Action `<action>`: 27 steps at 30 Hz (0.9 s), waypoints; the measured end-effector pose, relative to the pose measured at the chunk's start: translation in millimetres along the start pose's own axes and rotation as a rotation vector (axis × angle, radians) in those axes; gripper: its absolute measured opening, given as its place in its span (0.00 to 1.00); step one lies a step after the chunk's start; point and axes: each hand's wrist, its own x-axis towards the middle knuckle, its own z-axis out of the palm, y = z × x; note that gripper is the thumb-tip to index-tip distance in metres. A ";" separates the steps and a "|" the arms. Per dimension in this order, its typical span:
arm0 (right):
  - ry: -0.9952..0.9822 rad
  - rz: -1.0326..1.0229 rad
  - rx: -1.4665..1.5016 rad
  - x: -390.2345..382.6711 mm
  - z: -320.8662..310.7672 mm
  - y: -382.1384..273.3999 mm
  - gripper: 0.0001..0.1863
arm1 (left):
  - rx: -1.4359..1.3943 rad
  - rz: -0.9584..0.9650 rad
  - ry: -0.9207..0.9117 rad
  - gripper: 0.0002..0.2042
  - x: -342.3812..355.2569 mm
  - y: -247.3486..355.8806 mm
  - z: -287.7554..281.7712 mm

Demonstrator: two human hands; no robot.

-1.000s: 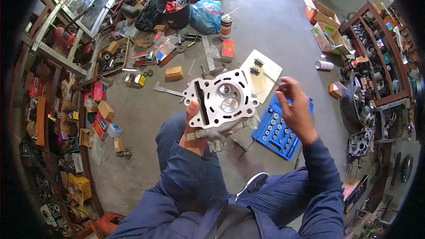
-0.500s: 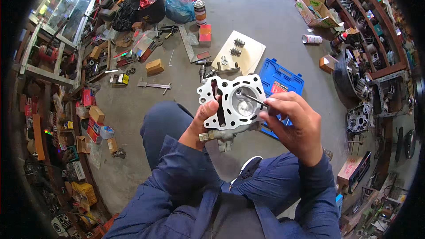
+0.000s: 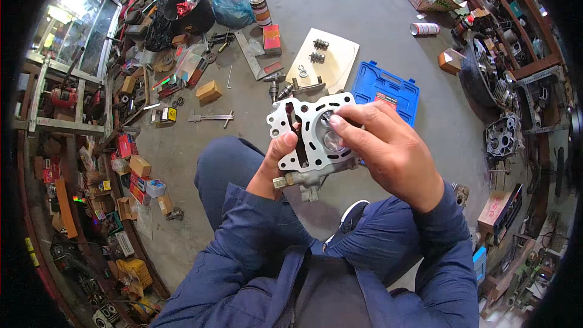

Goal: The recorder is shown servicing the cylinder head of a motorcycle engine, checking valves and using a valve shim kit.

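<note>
My left hand (image 3: pixel 273 164) grips a silver engine cylinder head (image 3: pixel 306 146) by its left side, the flat slotted face turned up and the round chamber showing on the right half. My right hand (image 3: pixel 388 152) is bent over that chamber, fingertips pressed in at its upper part; they hide whatever small piece they pinch. Just beyond the head lie an open blue tool case (image 3: pixel 385 85) and a cream board (image 3: pixel 328 76) with small dark metal parts (image 3: pixel 319 54) on it, plus some cylindrical metal parts (image 3: pixel 274 88) by the board's near left corner.
Around me on the floor are a spray can (image 3: pixel 260 11), a blue bag (image 3: pixel 232 6), a black bucket (image 3: pixel 188 12), a steel caliper-like tool (image 3: pixel 206 116) and small boxes (image 3: pixel 207 92). Part-filled shelves (image 3: pixel 528 36) line the right; more clutter (image 3: pixel 133 176) runs along the left.
My right hand has come from the right onto the chamber with a thin dark rod, now mostly hidden by the fingers. The view has shifted, showing the cylinder head slightly higher.
</note>
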 end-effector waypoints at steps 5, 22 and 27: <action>0.112 0.050 -0.014 2.9 12.8 2.4 0.16 | -0.028 0.001 0.011 0.40 2.9 -0.4 6.7; -0.209 0.116 -0.317 3.9 6.1 -2.9 0.32 | -0.206 0.079 0.070 0.40 1.1 6.7 3.7; 0.118 0.154 -0.197 3.7 -2.7 16.1 0.28 | -0.150 0.111 0.192 0.40 5.6 9.5 5.3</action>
